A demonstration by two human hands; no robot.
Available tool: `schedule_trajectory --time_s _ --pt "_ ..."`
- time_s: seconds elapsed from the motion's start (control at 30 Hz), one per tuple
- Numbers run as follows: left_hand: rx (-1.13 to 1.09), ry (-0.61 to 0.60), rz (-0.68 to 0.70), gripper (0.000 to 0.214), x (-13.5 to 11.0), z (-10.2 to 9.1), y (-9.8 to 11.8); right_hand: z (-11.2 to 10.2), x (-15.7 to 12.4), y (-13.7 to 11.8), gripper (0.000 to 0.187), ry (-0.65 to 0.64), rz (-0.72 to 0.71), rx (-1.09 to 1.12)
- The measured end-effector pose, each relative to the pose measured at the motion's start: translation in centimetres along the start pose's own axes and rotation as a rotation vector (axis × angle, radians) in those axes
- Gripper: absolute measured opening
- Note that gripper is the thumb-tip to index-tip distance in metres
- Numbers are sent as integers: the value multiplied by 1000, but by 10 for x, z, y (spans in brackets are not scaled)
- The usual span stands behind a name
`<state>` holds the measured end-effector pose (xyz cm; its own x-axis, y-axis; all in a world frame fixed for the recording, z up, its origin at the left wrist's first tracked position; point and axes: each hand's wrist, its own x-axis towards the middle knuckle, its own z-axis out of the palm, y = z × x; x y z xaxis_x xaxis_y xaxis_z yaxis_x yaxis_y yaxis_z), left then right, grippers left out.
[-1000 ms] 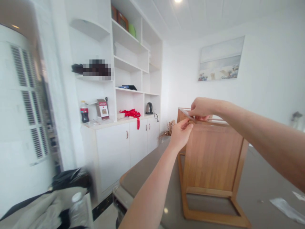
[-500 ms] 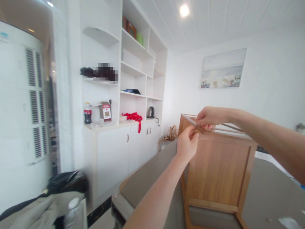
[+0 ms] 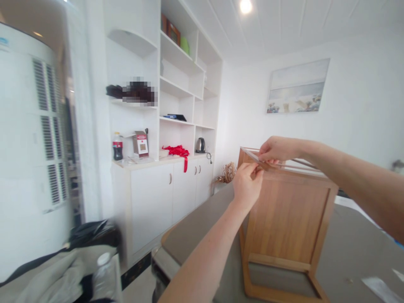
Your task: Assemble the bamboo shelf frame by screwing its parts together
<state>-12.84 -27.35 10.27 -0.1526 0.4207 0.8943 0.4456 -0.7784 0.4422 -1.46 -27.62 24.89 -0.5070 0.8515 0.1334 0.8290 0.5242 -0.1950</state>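
"What lies farthest left of the wooden frame [image 3: 287,219]?"

"A clear plastic bottle [image 3: 105,275], low down and well apart from it. Closer, beyond the frame's left side, the white cabinet [image 3: 150,206] bears a cola bottle [image 3: 118,148], a printed carton [image 3: 141,145], a heap of red ribbon [image 3: 177,150] and an electric kettle [image 3: 200,145]."

"And the hands?"

"Near each other at the frame's near left top corner. The left hand [image 3: 248,182] comes first, thumb and fingers pinched on that corner, though the fingertips hide the exact grip. Just right of it and slightly higher, the right hand [image 3: 277,149] pinches a pale strip [image 3: 249,155] along the frame's top left edge. I can't tell whether the strip is loose."

"Where is the frame?"

"Upright on the desk [image 3: 341,244], its panel facing the wearer. A crumpled plastic scrap [image 3: 380,290] lies to its right."

"What has just changed?"

"Mainly the viewpoint: more of the frame's base shows than half a second ago. Both hands stay at the same corner, so I judge the fingertip work there to be midway, not done."
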Motion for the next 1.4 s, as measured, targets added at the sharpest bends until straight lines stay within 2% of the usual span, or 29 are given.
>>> schedule_trajectory --time_s 0.2,0.37,0.5,0.7,0.87,1.0,1.1,1.27,1.4 --pt "-82 -6 -46 18 5 2 0 1 2 9 14 19 -21 21" --pt "-284 -7 -252 19 9 11 -4 -1 4 14 12 15 -36 31" --pt "-429 -31 -350 20 10 18 -8 0 2 14 12 27 -24 30" --pt "-555 -36 -417 16 9 17 -1 4 0 17 16 36 4 45" --pt "-603 -33 -432 15 7 16 5 0 7 14 23 66 32 -120" --pt "-629 -26 -446 15 6 15 4 0 12 13 20 66 -14 -194" --pt "-609 -13 -463 14 7 14 2 1 9 13 19 48 -36 -108" --pt "-561 -33 -470 16 9 13 -1 0 -4 13 17 -47 -43 176" --pt "-504 -47 -461 17 11 15 0 -1 -5 14 18 -55 -58 210"
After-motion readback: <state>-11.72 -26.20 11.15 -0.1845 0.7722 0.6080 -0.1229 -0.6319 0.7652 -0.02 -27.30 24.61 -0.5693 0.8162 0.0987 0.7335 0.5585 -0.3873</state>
